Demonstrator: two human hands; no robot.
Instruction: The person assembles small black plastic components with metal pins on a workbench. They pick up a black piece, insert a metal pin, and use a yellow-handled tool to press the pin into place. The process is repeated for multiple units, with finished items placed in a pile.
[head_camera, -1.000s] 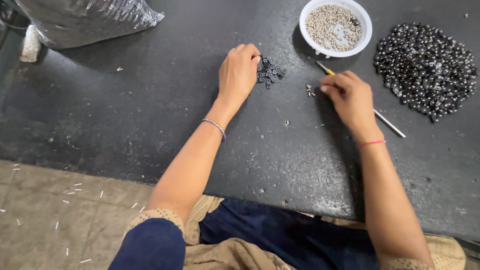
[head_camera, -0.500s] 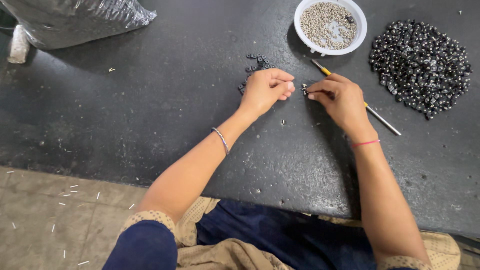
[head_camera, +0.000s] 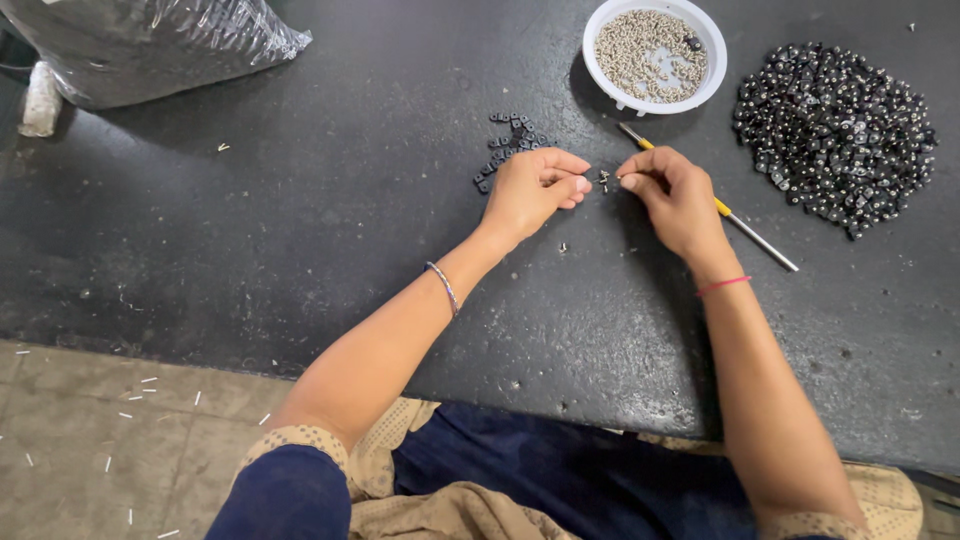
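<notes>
Beside the white bowl of pale beads (head_camera: 654, 55), the left hand (head_camera: 530, 190) and right hand (head_camera: 672, 195) met fingertip to fingertip over the table (head_camera: 300, 200), each pinching the tiny metal piece (head_camera: 604, 179) between them, probably for fine control; small black parts (head_camera: 503, 148) lay beside the left hand.

The desk (head_camera: 300, 230) is dark, matt and rough-grained. Above the hands sits a smooth white plastic bowl (head_camera: 600, 70) of dull metallic beads (head_camera: 650, 55); right of the bowl, a heap of glossy black pieces (head_camera: 835, 135). Far left of the bowl lies a crinkled, shiny clear plastic bag (head_camera: 150, 45).
</notes>
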